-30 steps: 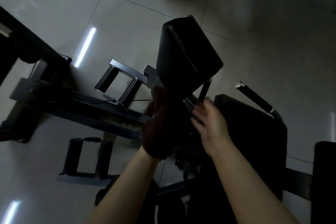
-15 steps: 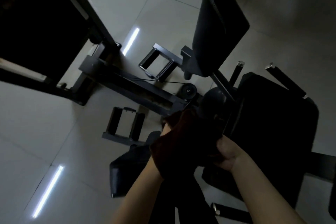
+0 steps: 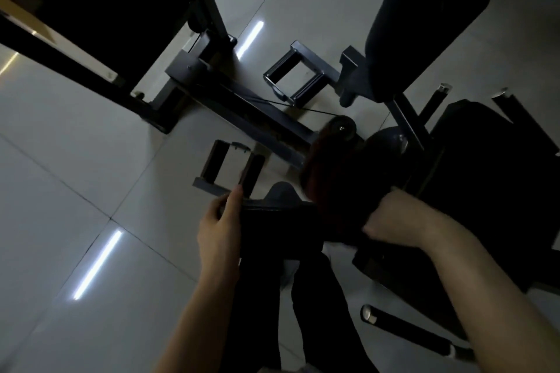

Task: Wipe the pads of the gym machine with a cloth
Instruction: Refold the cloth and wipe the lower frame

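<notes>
Both hands have come apart since half a second ago: the left hand (image 3: 222, 221) has let go of the cloth (image 3: 330, 172) and slid out to the lower centre-left of the frame, while the right hand (image 3: 391, 218) now has the cloth to itself. Everything has also drifted lower and rightward in the view, so the big upright pad (image 3: 424, 15) now sits in the upper right corner.

Left hand: fingers loosely straight, thumb up, resting against the near left edge of a low dark pad (image 3: 272, 227) at the centre of the frame; it does not seem to grip anything. Right hand: curled into a fist just right of centre, bunching the dark reddish cloth, which spreads up and left from the knuckles over the machine's middle.

That low pad lies between the two hands, its long axis running roughly left to right across the frame. The cloth hand is at its right end, so my guess is the wipe will travel leftward toward the steadying hand. Lighting is dim, and where exactly the cloth touches padding is hard to tell
</notes>
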`<act>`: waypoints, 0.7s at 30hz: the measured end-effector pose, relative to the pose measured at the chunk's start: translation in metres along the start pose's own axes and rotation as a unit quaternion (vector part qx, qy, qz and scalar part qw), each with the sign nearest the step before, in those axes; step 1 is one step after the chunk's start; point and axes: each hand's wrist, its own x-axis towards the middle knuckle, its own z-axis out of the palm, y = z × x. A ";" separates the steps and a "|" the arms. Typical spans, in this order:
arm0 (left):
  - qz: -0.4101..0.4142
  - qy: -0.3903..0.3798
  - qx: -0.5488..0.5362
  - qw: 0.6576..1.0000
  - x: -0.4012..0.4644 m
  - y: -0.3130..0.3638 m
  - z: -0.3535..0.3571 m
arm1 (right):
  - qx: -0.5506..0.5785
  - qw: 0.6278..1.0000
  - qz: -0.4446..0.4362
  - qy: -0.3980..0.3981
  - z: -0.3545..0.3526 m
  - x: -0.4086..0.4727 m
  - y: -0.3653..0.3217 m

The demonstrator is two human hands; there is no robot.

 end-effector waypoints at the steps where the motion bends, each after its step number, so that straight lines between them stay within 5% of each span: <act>1: 0.013 0.009 -0.016 1.000 0.000 0.002 0.000 | -0.039 0.996 0.075 -0.016 -0.003 -0.003 -0.025; 5: 0.025 0.003 -0.012 1.000 0.002 -0.002 -0.004 | -0.031 0.976 0.025 0.215 0.011 -0.010 -0.087; 9: -0.034 -0.076 -0.136 0.987 0.010 0.004 -0.012 | -0.012 0.983 0.012 0.182 0.020 0.025 -0.111; 13: -0.125 -0.142 -0.399 0.897 0.022 0.002 -0.028 | -0.158 0.976 -0.037 0.143 0.031 0.065 -0.155; 16: -0.187 -0.141 -0.500 0.834 0.032 -0.006 -0.042 | -0.276 0.932 -0.085 0.219 0.047 0.082 -0.175; 21: -0.220 -0.157 -0.538 0.799 0.038 -0.009 -0.047 | -0.179 0.922 -0.082 0.333 0.063 0.046 -0.125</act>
